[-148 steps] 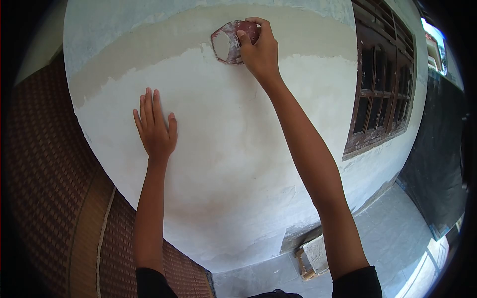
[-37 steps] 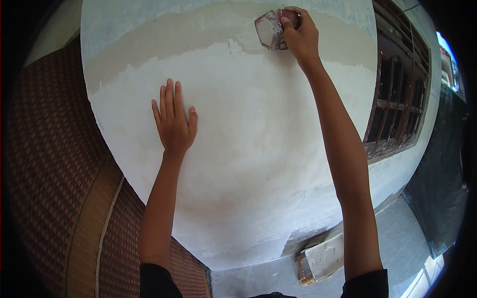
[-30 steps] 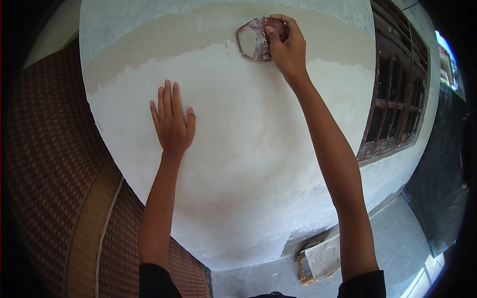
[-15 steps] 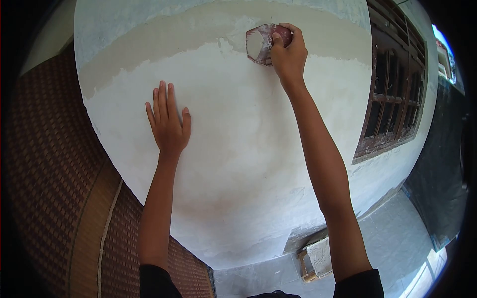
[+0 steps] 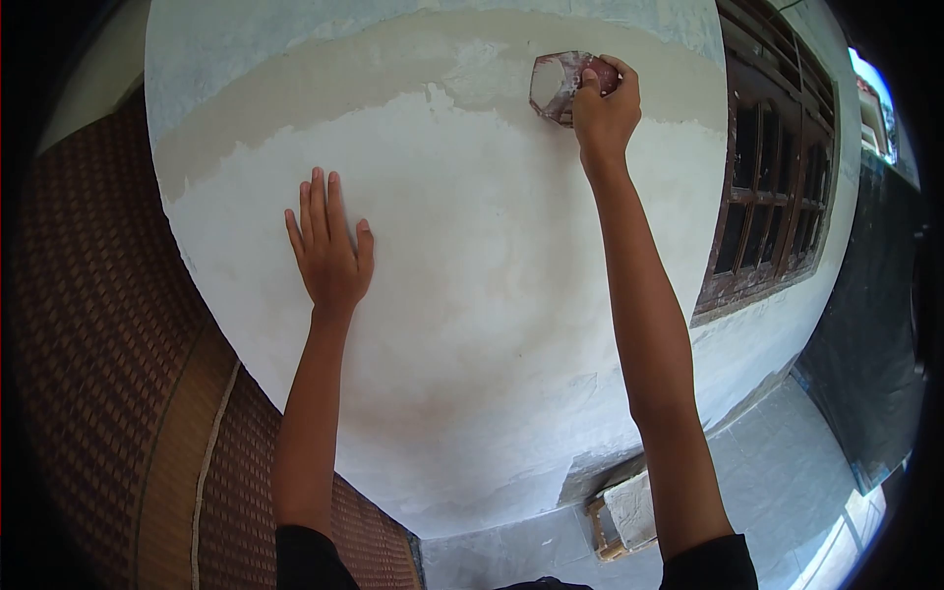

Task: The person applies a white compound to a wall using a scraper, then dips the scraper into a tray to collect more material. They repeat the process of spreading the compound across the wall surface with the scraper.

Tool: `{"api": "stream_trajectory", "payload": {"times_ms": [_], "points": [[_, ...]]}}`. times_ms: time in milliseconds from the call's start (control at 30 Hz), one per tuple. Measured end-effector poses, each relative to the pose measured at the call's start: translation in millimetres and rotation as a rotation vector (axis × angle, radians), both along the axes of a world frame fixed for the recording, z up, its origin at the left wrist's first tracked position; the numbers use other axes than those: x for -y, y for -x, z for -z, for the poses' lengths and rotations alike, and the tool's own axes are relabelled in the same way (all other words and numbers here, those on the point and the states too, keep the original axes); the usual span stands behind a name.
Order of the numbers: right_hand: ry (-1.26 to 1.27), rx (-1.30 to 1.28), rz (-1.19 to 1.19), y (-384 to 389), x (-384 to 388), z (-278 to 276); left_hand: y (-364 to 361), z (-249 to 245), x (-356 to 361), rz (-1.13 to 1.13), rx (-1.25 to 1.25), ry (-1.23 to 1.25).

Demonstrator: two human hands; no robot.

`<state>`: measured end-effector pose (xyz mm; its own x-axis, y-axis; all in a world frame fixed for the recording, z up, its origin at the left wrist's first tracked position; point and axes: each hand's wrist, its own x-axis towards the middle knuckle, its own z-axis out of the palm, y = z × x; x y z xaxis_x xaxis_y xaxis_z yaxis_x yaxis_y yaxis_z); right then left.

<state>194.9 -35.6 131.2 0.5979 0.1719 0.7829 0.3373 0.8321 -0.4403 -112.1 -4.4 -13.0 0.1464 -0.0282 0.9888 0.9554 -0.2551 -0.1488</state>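
My right hand (image 5: 608, 113) grips the rounded reddish-brown handle of a putty scraper (image 5: 556, 90) high on the wall, left of the window. Its blade carries a pale smear of putty and lies against the surface; the blade's exact contact edge is hard to make out. Lower and to the left, my left hand (image 5: 332, 258) rests flat on the white wall (image 5: 442, 256) with its fingers spread, holding nothing. Across the upper wall runs a darker, damp-looking band of putty (image 5: 324, 84) with a ragged lower edge.
A brown wooden window (image 5: 767, 187) with dark panes is set in the wall at right. Woven matting (image 5: 108, 265) covers the left side. On the grey tiled floor (image 5: 777, 462) stands a small wooden-framed item (image 5: 629, 513). Dark sheeting (image 5: 855, 324) hangs at far right.
My right hand has slid the putty scraper to the right along the putty band, leaving a fresh smear behind it. My left hand stays flat on the wall, nearly unmoved.
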Motion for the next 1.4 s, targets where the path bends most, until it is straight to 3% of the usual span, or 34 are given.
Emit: {"api": "stream_trajectory", "payload": {"times_ms": [67, 133, 267, 367, 467, 500, 633, 700, 867, 967, 1033, 1100, 1167, 1233, 1400], "points": [[-0.011, -0.054, 0.049, -1, 3, 0, -2, 0, 0, -0.005, 0.007, -0.008], [-0.135, 0.108, -0.082, 16, -2, -2, -1, 0, 1, -0.005, 0.005, -0.009], [-0.14, 0.421, 0.014, 26, -11, -6, -1, -1, 0, 0.004, 0.006, -0.007], [-0.012, 0.239, 0.114, -14, -13, -11, 0, 0, 1, -0.005, 0.008, 0.004], [-0.004, -0.105, 0.023, -42, -1, -5, 0, 0, 0, 0.014, 0.002, 0.014], [-0.003, -0.101, 0.018, -37, -5, -5, 0, 0, 0, 0.019, 0.002, 0.013], [-0.186, 0.26, -0.024, 10, -16, 0, 0, 0, 0, 0.035, -0.01, 0.004], [-0.152, 0.404, -0.02, 31, -12, 0, -1, 0, 1, 0.039, -0.01, 0.013], [-0.058, 0.169, 0.081, -7, -18, -2, 3, 2, 2, 0.041, -0.018, 0.038], [0.012, -0.177, -0.055, -61, -33, 5, 2, 2, 1, 0.0, -0.017, 0.02], [-0.009, -0.26, -0.028, -68, -26, 8, 0, 2, 2, -0.003, -0.012, 0.027], [-0.092, -0.242, -0.112, -63, -18, 8, 0, 2, 2, 0.006, -0.012, 0.019], [-0.121, -0.055, -0.163, -30, -13, 8, -1, 1, 2, 0.022, -0.02, 0.016], [-0.143, 0.163, -0.094, 7, -9, 5, -1, 1, 4, 0.039, -0.01, 0.042], [-0.08, 0.305, 0.011, 25, -16, 5, 5, 2, 7, 0.083, -0.032, 0.1]]}}
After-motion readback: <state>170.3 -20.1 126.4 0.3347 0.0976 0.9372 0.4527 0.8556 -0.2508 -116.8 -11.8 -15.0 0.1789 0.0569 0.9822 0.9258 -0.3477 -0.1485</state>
